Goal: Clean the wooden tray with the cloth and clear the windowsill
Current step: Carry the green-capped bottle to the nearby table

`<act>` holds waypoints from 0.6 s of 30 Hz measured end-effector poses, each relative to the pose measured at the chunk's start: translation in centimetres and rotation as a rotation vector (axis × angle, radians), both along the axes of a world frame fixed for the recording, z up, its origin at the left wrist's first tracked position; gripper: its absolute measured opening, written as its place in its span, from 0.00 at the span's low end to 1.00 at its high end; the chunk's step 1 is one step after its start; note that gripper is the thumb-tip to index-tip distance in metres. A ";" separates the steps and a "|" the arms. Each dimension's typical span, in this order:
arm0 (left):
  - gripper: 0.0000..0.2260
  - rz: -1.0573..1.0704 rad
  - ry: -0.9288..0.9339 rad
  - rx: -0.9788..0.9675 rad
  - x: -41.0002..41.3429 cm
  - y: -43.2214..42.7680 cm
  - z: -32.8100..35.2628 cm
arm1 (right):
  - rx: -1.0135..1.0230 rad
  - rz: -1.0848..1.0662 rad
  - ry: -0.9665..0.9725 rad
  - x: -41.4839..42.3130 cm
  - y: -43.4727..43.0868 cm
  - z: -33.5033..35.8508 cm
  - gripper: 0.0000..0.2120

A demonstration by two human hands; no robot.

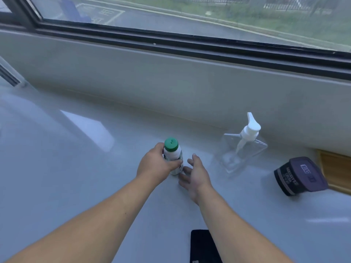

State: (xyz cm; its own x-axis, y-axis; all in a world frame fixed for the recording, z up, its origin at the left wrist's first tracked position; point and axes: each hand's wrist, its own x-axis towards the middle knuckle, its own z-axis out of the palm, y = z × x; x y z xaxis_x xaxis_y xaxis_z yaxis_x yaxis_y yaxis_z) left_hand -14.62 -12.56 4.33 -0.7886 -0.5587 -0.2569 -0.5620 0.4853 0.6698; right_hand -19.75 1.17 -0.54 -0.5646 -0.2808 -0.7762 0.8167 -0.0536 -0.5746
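Tray point(337, 168): only a wooden corner of it shows at the right edge of the frame, lying on the windowsill point(57, 158) against the wall below the window point(190, 16). What it holds cannot be told, as most of it is out of view. A dark purple tub point(301, 176) lies tipped on its side just left of the tray, its lid overlapping the tray's edge.

At the centre of the frame a white bottle point(173, 158) with a green cap stands upright on the sill. The left hand point(157, 166) has its fingers wrapped round the bottle's body, thumb across the front. The right hand point(195, 175) is just beside the bottle's base, fingers spread and loose, holding nothing; whether its fingertips touch the bottle cannot be told.

To the right of the hands, near the wall, stands a clear square pump bottle point(245, 149) with a white pump head. It looks almost empty, with only a little froth or liquid at the bottom.

A black flat thing point(203, 245), perhaps a phone, lies at the lower edge of the frame, partly behind the right forearm.
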 end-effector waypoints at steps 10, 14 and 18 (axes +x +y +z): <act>0.18 0.119 0.068 0.000 4.6 -3.6 1.8 | -0.038 0.047 0.020 3.1 -4.8 2.3 0.21; 0.18 0.202 0.099 -0.002 9.6 -7.8 3.1 | -0.040 0.139 0.042 7.0 -9.4 4.0 0.23; 0.18 0.299 0.126 -0.020 16.4 -12.9 4.7 | -0.051 0.249 0.061 12.8 -15.3 5.8 0.22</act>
